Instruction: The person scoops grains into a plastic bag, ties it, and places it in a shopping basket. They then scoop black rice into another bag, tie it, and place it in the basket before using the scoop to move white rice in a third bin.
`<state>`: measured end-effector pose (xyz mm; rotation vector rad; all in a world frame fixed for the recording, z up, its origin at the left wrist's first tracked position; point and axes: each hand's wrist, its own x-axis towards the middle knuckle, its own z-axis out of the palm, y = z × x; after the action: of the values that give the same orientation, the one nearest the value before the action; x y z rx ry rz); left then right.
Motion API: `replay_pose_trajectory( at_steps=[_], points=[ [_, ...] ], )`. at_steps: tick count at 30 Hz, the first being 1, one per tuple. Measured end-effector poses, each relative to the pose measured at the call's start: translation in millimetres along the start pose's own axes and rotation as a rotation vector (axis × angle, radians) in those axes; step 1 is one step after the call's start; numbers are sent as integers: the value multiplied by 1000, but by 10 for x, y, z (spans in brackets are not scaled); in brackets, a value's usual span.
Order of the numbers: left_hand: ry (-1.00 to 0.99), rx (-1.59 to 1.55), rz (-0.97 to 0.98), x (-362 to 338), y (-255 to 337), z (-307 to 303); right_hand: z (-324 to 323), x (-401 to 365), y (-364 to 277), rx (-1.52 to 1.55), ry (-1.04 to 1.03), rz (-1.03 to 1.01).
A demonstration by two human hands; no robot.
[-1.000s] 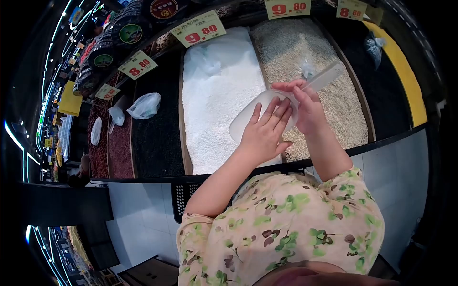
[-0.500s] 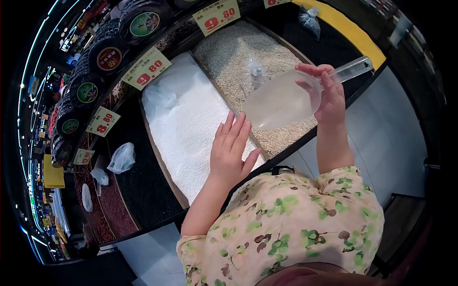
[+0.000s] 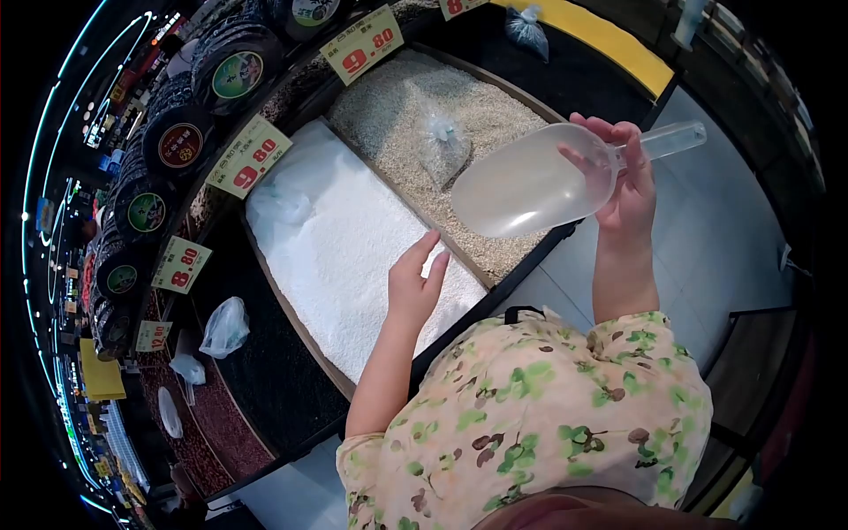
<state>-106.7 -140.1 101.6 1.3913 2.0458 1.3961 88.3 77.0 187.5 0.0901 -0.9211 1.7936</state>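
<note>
My right hand (image 3: 629,190) is closed around the neck of a translucent plastic scoop (image 3: 530,190), where the handle meets the bowl. The scoop is held above a bin of beige grain (image 3: 495,102), its mouth pointing left; I see no grain inside it. My left hand (image 3: 415,283) hovers over the bin of fine white granules (image 3: 353,238), thumb and forefinger apart and nothing between them. It is apart from the scoop. A knotted clear plastic bag (image 3: 442,146) lies on the beige grain, behind the scoop's bowl.
Price signs (image 3: 250,157) line the back of the bins, with stacked round dark packages (image 3: 181,146) behind them. Black and reddish grains (image 3: 212,406) fill the bins at left, with plastic bags (image 3: 225,327) on them. A small tied bag (image 3: 527,34) sits at top right.
My left hand has drawn down and away from the scoop's lip, its fingers less spread out. The scoop has shifted slightly right with my right hand. The camera view has turned a little.
</note>
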Motion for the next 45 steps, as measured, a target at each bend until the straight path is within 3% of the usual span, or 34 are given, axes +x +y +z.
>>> replay_pose_trajectory(
  at_steps=[3,6,9,13,22,25,27,28,32,35,37,39,41,45],
  points=[
    [-21,-766,-185,182,214,-172,207,-93,146,87,-155,136],
    [-337,-1604,-244,311,553,-255,456,-307,488,181,-186,374],
    [-459,-1395,-217,113,812,-186,535,-383,687,184,-164,404],
    [-511,-1432,-217,-102,675,-302,411,-304,527,27,-123,344],
    [-377,-1616,-268,-426,350,-462,303,-171,597,-206,210,150],
    [-416,-1810,-302,-520,357,-554,258,-78,649,-482,208,-184],
    [-318,-1844,-316,-573,343,-590,275,-58,639,-584,169,-372],
    [-282,-1864,-325,-584,315,-606,315,-71,599,-482,205,-331],
    [-142,-1876,-375,-601,223,-609,487,-160,485,-129,10,-134],
    [-202,-1798,-361,-613,176,-536,665,-305,627,30,-204,97],
    [-275,-1735,-286,-628,222,-465,756,-428,753,-160,-349,98],
    [-280,-1344,-504,-654,151,-449,802,-518,815,-185,-360,133],
    [-240,-1349,-628,-708,43,-386,855,-553,858,-213,-420,185],
    [-193,-1176,-678,-710,-34,-473,766,-536,923,-227,-446,583]
  ],
)
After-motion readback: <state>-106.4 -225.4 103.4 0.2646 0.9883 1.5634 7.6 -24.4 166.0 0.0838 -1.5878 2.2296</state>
